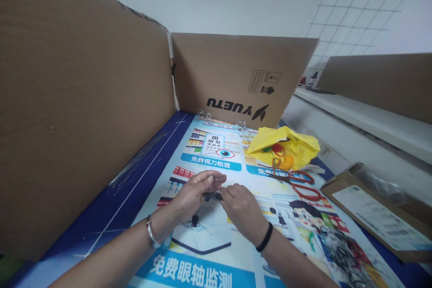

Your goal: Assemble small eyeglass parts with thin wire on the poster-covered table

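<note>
Over the printed poster, my left hand (197, 191) and my right hand (240, 207) meet near the middle. A small, thin dark piece (212, 196) lies between them, and its kind is too blurred to name. My right hand's fingers are closed around its right end. The left hand is curled with thumb and fingers close together at the other end; whatever its fingertips pinch is hidden. Just beyond to the right lie red-handled scissors (305, 184), next to an open yellow bag (286, 141) with red, orange and green thread at its mouth.
Cardboard panels (229, 67) stand at the left and back. Thin wires (135, 166) lie along the left side. Clear plastic bits (241, 127) sit at the back. A tangle of dark wire (340, 243) rests at the right, near an open cardboard box (374, 216).
</note>
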`<action>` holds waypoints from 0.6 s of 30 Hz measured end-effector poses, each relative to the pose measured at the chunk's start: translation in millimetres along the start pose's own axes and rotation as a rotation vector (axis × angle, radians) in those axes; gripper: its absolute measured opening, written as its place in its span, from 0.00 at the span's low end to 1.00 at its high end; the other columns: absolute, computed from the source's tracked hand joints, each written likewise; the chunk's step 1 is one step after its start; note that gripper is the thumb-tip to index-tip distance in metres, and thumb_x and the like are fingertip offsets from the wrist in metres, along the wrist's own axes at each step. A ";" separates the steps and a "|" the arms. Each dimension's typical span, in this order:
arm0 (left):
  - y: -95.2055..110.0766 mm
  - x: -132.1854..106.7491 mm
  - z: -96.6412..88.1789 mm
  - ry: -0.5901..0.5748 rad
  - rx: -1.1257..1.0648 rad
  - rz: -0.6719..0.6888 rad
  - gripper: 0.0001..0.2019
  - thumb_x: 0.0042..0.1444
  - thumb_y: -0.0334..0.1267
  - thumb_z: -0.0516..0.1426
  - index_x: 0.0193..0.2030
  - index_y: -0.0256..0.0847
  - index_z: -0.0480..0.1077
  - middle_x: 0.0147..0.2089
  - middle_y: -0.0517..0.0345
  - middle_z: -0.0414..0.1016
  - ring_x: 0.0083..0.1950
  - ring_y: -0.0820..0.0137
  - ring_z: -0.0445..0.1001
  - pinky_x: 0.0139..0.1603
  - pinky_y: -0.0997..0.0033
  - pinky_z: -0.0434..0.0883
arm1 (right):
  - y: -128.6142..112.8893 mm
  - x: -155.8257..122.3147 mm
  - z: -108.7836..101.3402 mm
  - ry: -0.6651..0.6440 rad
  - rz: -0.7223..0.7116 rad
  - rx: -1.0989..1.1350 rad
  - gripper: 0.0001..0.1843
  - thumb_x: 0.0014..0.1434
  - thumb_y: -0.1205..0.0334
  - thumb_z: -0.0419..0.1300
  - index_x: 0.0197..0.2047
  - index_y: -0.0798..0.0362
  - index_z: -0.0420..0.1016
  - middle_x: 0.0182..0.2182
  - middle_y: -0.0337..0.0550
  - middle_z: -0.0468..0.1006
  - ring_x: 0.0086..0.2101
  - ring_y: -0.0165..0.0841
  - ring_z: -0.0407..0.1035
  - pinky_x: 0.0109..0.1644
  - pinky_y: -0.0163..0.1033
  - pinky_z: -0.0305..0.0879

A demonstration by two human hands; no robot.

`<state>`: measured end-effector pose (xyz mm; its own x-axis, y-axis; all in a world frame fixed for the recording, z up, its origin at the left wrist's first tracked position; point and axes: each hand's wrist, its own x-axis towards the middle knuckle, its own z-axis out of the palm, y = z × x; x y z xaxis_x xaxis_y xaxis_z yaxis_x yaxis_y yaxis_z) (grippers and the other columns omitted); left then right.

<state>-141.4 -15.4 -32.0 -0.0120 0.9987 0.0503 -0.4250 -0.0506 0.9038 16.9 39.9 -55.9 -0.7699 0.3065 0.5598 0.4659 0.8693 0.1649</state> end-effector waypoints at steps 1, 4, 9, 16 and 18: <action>-0.1 0.3 -1.1 -0.008 0.012 0.000 0.13 0.57 0.41 0.55 0.45 0.38 0.72 0.50 0.44 0.74 0.54 0.59 0.70 0.58 0.59 0.61 | -0.7 -0.3 0.7 -0.010 0.020 0.020 0.02 0.57 0.68 0.57 0.32 0.54 0.69 0.25 0.41 0.69 0.29 0.33 0.61 0.33 0.39 0.55; -0.8 1.0 -4.3 -0.036 0.022 0.005 0.13 0.57 0.41 0.55 0.45 0.37 0.72 0.48 0.44 0.75 0.53 0.60 0.70 0.57 0.59 0.61 | -2.6 -1.3 3.2 -0.059 0.074 0.062 0.04 0.57 0.66 0.58 0.30 0.53 0.69 0.25 0.40 0.70 0.29 0.32 0.63 0.33 0.37 0.56; -2.6 1.9 -8.4 -0.094 0.045 -0.010 0.13 0.57 0.40 0.56 0.46 0.36 0.72 0.48 0.44 0.75 0.52 0.61 0.71 0.56 0.60 0.62 | -3.1 -1.8 5.8 -0.238 0.151 0.108 0.05 0.58 0.62 0.58 0.32 0.54 0.71 0.27 0.42 0.75 0.30 0.33 0.69 0.33 0.36 0.60; -0.8 1.5 -10.0 -0.130 0.040 -0.035 0.12 0.57 0.39 0.56 0.45 0.37 0.73 0.47 0.46 0.76 0.49 0.63 0.73 0.54 0.61 0.64 | -2.9 7.7 -1.9 -0.474 0.267 0.278 0.12 0.61 0.55 0.54 0.37 0.54 0.74 0.35 0.45 0.78 0.36 0.35 0.72 0.39 0.35 0.63; 0.3 1.3 -10.1 -0.134 0.042 -0.046 0.12 0.57 0.38 0.56 0.45 0.37 0.73 0.46 0.47 0.77 0.49 0.63 0.73 0.53 0.62 0.64 | -2.8 10.0 -4.6 -0.503 0.276 0.308 0.14 0.61 0.55 0.53 0.37 0.54 0.75 0.35 0.45 0.79 0.37 0.35 0.73 0.40 0.35 0.64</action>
<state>-150.7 -14.1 -35.9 0.1288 0.9897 0.0619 -0.3840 -0.0078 0.9233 9.9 38.7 -47.0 -0.7849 0.6134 0.0870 0.5869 0.7812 -0.2126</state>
